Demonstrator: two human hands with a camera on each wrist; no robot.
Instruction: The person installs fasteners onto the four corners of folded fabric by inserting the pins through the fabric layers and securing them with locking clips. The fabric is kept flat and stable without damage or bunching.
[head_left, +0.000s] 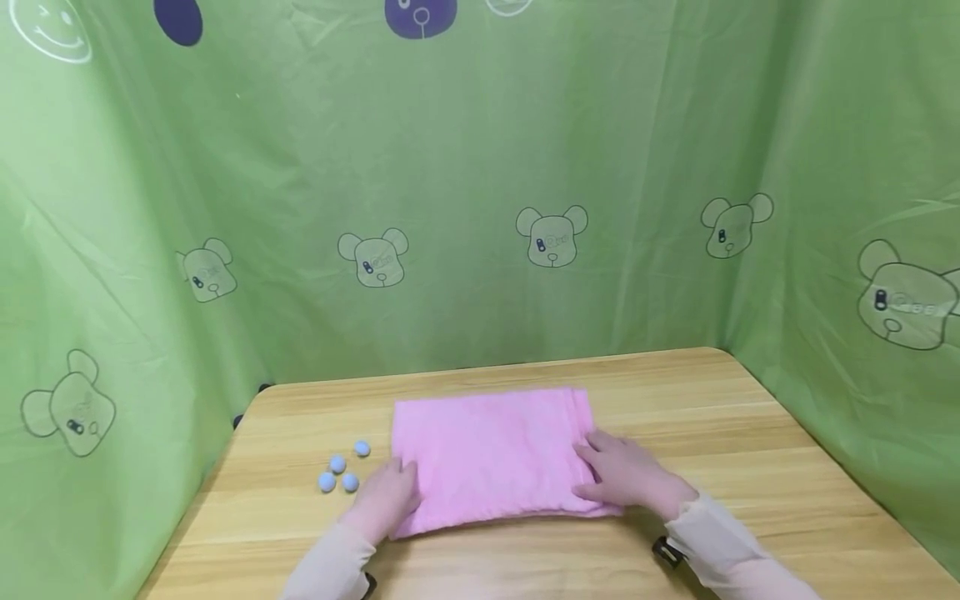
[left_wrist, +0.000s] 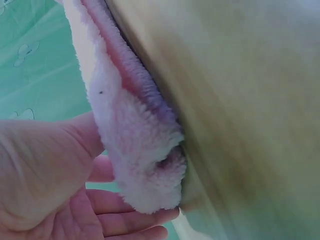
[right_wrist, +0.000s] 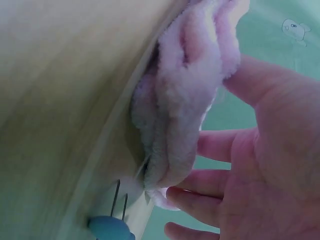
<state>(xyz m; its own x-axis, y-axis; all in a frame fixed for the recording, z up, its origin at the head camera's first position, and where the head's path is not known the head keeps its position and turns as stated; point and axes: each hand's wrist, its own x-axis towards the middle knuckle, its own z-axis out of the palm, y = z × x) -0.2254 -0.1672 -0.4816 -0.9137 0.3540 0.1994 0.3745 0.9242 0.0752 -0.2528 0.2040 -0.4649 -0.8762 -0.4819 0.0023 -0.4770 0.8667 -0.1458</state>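
Observation:
A folded pink fleecy towel lies flat on the wooden table in the head view, its layers showing along the near edge and right side. My left hand touches its left edge; in the left wrist view the thumb is against the towel's top and the fingers stretch along its end. At the right edge rests my right hand with its fingers spread. The right wrist view shows the towel's stacked folds beside nearly straight fingers. Several small light-blue balls lie left of the towel.
The wooden table has rounded far corners. Green curtains with bear-face prints stand behind it and at both sides. Low in the right wrist view is a blue rounded object with thin dark prongs; its kind is unclear.

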